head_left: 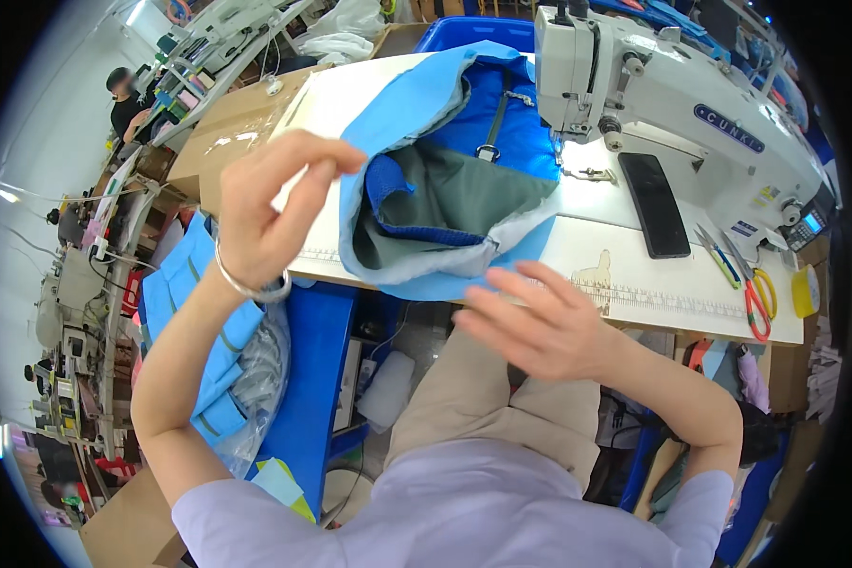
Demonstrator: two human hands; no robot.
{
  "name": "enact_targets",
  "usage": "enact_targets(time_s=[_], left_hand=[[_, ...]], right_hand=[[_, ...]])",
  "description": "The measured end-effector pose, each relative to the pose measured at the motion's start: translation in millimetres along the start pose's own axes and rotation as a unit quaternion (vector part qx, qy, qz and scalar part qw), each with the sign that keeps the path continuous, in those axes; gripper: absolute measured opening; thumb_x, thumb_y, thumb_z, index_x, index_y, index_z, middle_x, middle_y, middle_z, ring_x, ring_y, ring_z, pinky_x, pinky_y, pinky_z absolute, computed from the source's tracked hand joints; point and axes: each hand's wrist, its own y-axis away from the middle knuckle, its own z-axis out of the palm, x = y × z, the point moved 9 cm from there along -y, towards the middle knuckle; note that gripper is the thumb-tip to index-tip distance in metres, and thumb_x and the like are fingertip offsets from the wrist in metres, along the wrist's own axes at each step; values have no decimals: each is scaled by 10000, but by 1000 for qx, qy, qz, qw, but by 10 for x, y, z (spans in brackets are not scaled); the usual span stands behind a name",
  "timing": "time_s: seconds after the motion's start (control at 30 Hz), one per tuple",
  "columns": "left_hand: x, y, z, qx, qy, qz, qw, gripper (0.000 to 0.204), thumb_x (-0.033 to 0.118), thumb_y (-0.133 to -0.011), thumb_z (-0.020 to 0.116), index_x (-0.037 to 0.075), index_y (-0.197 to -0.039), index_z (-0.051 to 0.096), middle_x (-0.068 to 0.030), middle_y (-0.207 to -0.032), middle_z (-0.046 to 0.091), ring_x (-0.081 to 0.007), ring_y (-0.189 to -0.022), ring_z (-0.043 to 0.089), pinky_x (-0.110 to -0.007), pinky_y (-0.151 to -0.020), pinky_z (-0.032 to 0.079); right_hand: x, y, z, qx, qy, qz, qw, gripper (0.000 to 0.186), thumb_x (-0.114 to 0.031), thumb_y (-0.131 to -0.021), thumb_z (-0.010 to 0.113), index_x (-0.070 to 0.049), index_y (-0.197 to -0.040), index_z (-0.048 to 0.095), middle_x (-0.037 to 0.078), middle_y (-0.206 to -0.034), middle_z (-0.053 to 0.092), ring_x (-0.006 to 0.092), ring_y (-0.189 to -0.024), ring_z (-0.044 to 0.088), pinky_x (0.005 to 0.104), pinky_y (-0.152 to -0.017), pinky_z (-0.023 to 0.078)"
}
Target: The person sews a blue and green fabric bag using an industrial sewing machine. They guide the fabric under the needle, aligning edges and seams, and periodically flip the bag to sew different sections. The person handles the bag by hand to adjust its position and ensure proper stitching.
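- A bag-like blue and grey-green fabric piece (464, 189) is laid on the white tabletop (577, 239) at twelve o'clock.
- The left hand (260, 208) is raised at its nine o'clock; thumb and index fingertips are brought close together, anything pinched cannot be told.
- The right hand (544, 320) is held at its five o'clock, fingers loosely spread.
- A white metal sewing machine (677, 90) is seen at two o'clock.

Lettered plate (729, 129) on sewing machine (674, 93), ruler markings (674, 297)

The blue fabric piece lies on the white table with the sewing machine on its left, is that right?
Wrong side: in the head view, the sewing machine stands right of the blue fabric piece, which does lie on the white table.
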Motion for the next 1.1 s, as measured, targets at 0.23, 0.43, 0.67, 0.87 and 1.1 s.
enact_targets(time_s=[0.23, 0.43, 0.67, 0.87, 1.1], left_hand=[[637, 655, 750, -146, 131, 68, 978, 175, 45, -821, 630, 75, -938, 757, -60, -761, 681, -249, -628, 645, -363, -555, 502], [223, 1354, 1990, -389, 384, -240, 802, 360, 138, -961, 613, 14, -1294, 667, -111, -1043, 760, -211, -813, 736, -338, -746, 602], [-694, 478, 1863, -29, 719, -378, 583, 568, 300, -963, 635, 46, -1451, 498, -163, -1463, 569, -329, -1286, 599, -537, -1078, 494], [-989, 116, 1174, 81, 700, -236, 669, 435, 319, -1016, 571, 44, -1353, 568, -108, -1324, 661, -252, -1246, 602, -467, -1093, 437], [-757, 312, 650, 70, 536, -243, 806, 374, 329, -1033, 564, 20, -1235, 628, -144, -1241, 679, -233, -1126, 635, -415, -1004, 495]], right_hand=[[131, -666, 655, -113, 246, -3, 963, 360, -181, -843, 680, -11, -1159, 715, 107, -1164, 702, 253, -1081, 664, 407, -835, 567], [1027, -624, 175, -13, -144, 403, 904, 144, -142, -937, 678, -4, -914, 711, 61, -812, 696, 163, -640, 630, 346, -525, 464], [438, 106, -352, 53, -376, 393, 838, 119, -105, -987, 661, -1, -937, 687, 83, -856, 701, 135, -729, 645, 273, -637, 480], [175, 344, -116, 40, -270, 298, 915, 452, -35, -865, 753, 24, -1296, 630, 207, -1258, 675, 355, -1149, 654, 393, -905, 547], [237, 170, -707, 238, 49, 245, 939, 595, -85, -793, 809, 30, -1334, 590, 235, -1340, 625, 378, -1201, 633, 478, -1003, 515]])
